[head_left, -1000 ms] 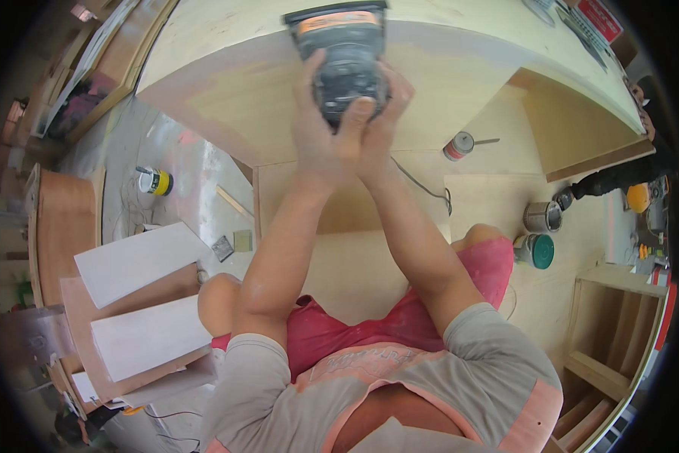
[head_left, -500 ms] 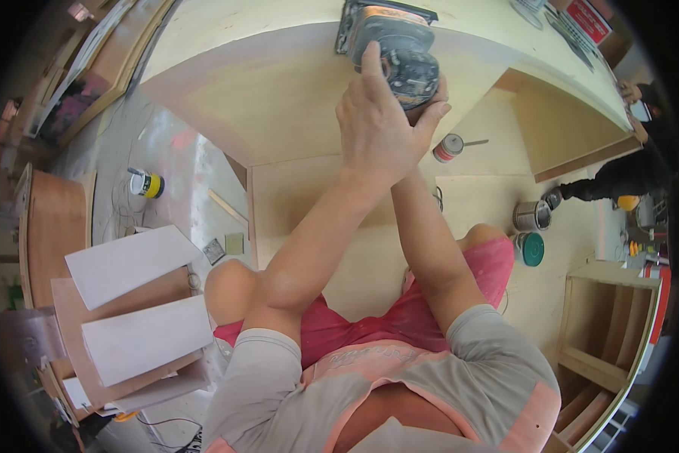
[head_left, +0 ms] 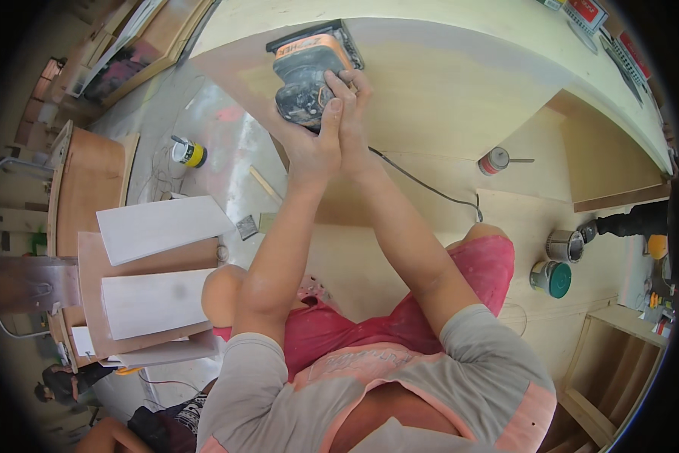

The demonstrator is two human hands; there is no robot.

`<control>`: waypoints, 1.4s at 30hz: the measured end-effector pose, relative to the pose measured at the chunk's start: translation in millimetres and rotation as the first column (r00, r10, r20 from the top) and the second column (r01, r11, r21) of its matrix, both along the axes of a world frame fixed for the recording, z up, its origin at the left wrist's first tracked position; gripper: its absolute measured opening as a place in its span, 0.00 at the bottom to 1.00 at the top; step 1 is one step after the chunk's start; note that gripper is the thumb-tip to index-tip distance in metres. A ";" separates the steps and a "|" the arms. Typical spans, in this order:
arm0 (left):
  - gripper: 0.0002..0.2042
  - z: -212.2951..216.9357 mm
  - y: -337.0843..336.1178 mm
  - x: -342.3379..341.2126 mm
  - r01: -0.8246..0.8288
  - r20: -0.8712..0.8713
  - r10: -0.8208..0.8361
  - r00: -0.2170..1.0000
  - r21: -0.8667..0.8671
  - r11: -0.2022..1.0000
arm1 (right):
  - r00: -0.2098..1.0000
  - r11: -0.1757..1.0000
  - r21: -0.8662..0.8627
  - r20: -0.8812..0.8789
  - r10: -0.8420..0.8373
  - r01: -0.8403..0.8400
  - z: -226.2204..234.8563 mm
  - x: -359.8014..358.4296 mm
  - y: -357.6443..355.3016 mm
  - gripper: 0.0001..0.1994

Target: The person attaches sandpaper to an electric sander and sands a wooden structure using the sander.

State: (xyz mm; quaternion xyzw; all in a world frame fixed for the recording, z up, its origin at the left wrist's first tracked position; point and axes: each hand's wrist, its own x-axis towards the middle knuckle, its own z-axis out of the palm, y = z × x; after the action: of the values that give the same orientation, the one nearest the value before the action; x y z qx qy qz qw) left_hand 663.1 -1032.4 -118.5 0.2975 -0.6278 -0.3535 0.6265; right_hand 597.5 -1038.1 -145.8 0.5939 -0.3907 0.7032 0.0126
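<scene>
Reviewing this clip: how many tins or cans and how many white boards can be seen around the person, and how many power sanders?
Power sander, held by left hand and right hand: 1
Tins or cans: 4 — yellow, red, silver, green-lidded
White boards: 2 — upper, lower
Total: 7

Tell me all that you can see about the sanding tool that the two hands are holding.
The sander is a small electric block with an orange upper casing, a dark, dusty rear grip and a flat black rectangular base. It lies flat on the pale wooden panel, near the panel's left edge. The left hand and the right hand clasp its grip together. A thin dark cord trails away toward the person's knee.
</scene>
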 end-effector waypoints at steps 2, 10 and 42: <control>0.37 -3.9 0.0 0.3 -0.040 0.035 0.040 0.999 -0.022 0.999 | 0.999 1.000 0.003 0.029 0.017 -0.017 -6.2 -4.3 4.9 0.25; 0.37 20.6 12.0 -20.3 0.040 0.087 -0.037 0.995 -0.032 0.999 | 0.987 0.986 -0.032 0.005 -0.163 0.163 3.8 -25.6 11.3 0.25; 0.37 -30.5 20.1 -23.6 0.037 -0.274 0.155 0.949 0.587 0.809 | 0.860 0.695 0.661 -0.496 0.123 0.282 15.9 -42.0 37.9 0.31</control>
State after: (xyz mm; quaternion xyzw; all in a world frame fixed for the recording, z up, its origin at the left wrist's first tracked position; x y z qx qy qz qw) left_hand 639.5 -1012.4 -149.0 0.4362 -0.3728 -0.5515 0.6055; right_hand 555.6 -1000.2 -129.9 0.6949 -0.6414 0.3137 -0.0855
